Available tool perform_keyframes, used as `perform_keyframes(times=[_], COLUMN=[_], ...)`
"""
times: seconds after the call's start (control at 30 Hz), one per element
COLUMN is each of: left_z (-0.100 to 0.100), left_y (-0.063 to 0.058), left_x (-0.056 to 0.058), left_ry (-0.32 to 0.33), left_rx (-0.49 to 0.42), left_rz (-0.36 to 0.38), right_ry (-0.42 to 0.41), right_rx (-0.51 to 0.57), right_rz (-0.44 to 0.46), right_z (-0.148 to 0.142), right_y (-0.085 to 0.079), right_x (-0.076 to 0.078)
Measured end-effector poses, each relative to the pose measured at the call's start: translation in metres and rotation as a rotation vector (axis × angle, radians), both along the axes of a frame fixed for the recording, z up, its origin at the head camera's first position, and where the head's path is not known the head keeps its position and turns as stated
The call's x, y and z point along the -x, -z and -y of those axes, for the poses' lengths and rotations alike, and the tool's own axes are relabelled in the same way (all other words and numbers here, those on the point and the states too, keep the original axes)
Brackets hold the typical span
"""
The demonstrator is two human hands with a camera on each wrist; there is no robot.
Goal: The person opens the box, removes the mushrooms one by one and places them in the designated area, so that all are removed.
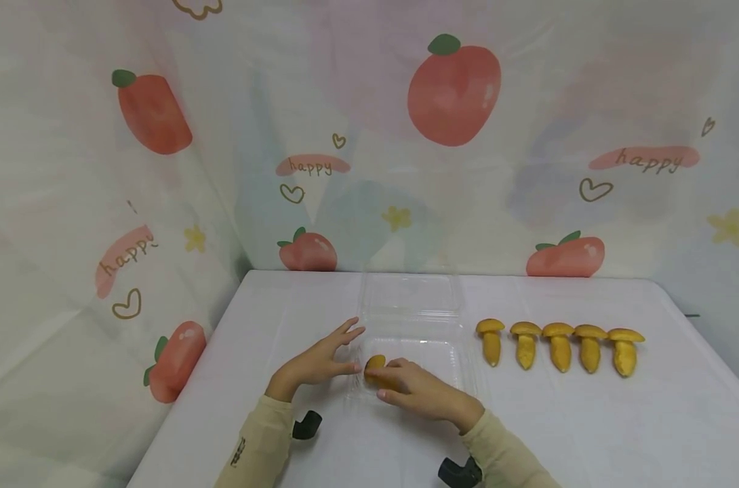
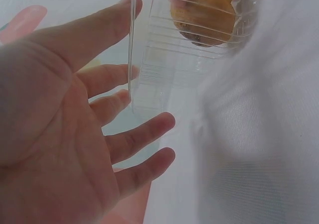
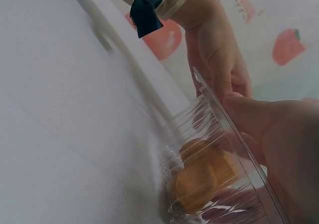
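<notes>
A clear plastic clamshell box [image 1: 443, 352] lies on the white table, its lid [image 1: 411, 295] folded back away from me. My right hand [image 1: 427, 394] reaches into the left end of the box and grips a yellow-brown toy mushroom [image 1: 375, 363]. Through the box wall in the right wrist view, the mushroom [image 3: 199, 181] rests low near the bottom, partly behind fingers. Beside the box's left wall, my left hand [image 1: 321, 359] is held with fingers spread and extended. In the left wrist view, its thumb and fingertips [image 2: 132, 7] are right at the rim.
To the right of the box, several similar mushrooms [image 1: 561, 347] stand in a row, caps pointing away. A black wrist mount [image 1: 307, 425] sits at the left wrist, another [image 1: 460, 472] at the right. A printed cloth backdrop [image 1: 369, 135] rises behind the table.
</notes>
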State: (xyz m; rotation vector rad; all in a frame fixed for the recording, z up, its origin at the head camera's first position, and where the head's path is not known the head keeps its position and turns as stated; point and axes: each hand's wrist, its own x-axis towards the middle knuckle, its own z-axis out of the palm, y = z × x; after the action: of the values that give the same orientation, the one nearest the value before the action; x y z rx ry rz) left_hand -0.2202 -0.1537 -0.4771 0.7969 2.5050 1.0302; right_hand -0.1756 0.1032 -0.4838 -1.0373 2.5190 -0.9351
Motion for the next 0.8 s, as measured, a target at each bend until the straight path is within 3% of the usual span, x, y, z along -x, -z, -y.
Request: perform_keyframes(times=[0.4,0.7,0.8], left_z=[0.000,-0.001,-0.001], left_y=[0.002,0.000,-0.002], left_x=[0.000,0.000,-0.001], left_ry=[-0.020,-0.023,-0.029], left_rx=[0.001,0.009,0.013], left_rz=[0.012,0.017,0.021], right_ry=[0.116,0.147,0.184], right_rx=[0.115,0.151,0.167], right_rz=[-0.007,-0.106,-0.098], right_z=[-0.004,-0.009,-0.010], right_y=[-0.002,-0.002,-0.005], right_x=[-0.001,0.001,0.002])
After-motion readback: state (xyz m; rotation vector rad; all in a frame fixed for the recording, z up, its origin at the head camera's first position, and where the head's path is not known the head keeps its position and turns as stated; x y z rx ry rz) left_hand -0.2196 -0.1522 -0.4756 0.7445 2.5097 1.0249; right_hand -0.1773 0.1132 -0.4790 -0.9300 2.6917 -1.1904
